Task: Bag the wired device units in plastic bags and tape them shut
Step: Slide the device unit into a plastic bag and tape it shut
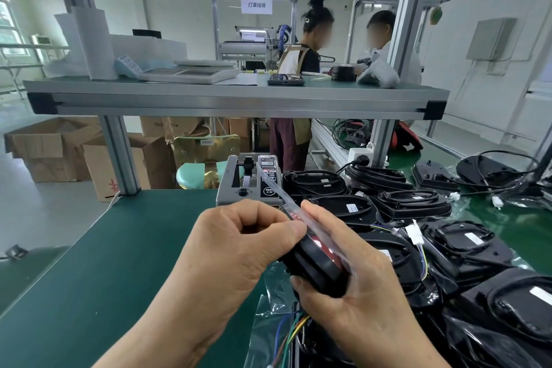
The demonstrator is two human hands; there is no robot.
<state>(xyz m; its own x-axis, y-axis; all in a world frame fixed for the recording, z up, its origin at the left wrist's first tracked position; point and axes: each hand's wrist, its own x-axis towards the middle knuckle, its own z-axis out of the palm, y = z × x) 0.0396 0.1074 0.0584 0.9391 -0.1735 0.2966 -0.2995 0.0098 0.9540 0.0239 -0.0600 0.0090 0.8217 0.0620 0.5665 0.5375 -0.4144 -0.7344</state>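
A black device unit (316, 266) with a red lens and coloured wires (291, 329) hangs above the green bench, between both hands. My right hand (352, 287) grips it from the right and below. My left hand (239, 251) pinches its upper edge, where a strip of clear tape (276, 185) starts and stretches up and away toward the grey tape dispenser (249, 181). Clear plastic bag film (270, 290) hangs under the unit. To the right lie several black wired units (412, 199), some in bags (507, 317).
The green bench mat (119, 254) lies to the left. An aluminium shelf (236, 98) crosses overhead on posts (119, 155). Cardboard boxes (50, 149) and a stool (203, 170) stand behind the bench. Two people (301, 78) work at the far line.
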